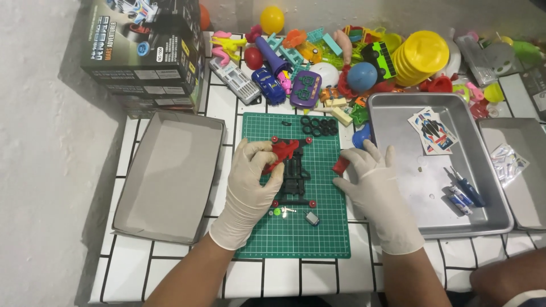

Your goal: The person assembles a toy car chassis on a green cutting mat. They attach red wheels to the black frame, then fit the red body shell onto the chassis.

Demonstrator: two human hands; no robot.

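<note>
The black toy-car chassis [294, 179] lay near the middle of the green cutting mat [296, 239], its small red wheels showing at the near and far ends. A red body piece [282, 152] sat across the chassis's far left corner. The left hand [250, 182], in a white glove, rested over that corner; its grip was curled in, thumb and fingertips pinching the red body piece against the chassis. The right hand [372, 185], gloved the same way, lay at the mat's right edge with the fingers loosely spread and the fingertips touching a small red part [340, 165]; I could not tell whether that grip truly held the part or only pressed on it.

Just near the chassis, on the mat, lay a few small bits: a green gear [277, 211], a pale pin, and a little grey motor [311, 218]. At the mat's far edge sat a cluster of black tyres [319, 125].

To the right stood a metal tray [398, 108] holding a sticker sheet [432, 131] and a blue-handled screwdriver [469, 190]. To the left lay an open grey cardboard box lid [170, 176]. All of it stood on a white-tiled table [170, 267], with a heap of bright plastic toys [352, 62] along the far side and stacked dark boxes [145, 51] in the far left corner.
</note>
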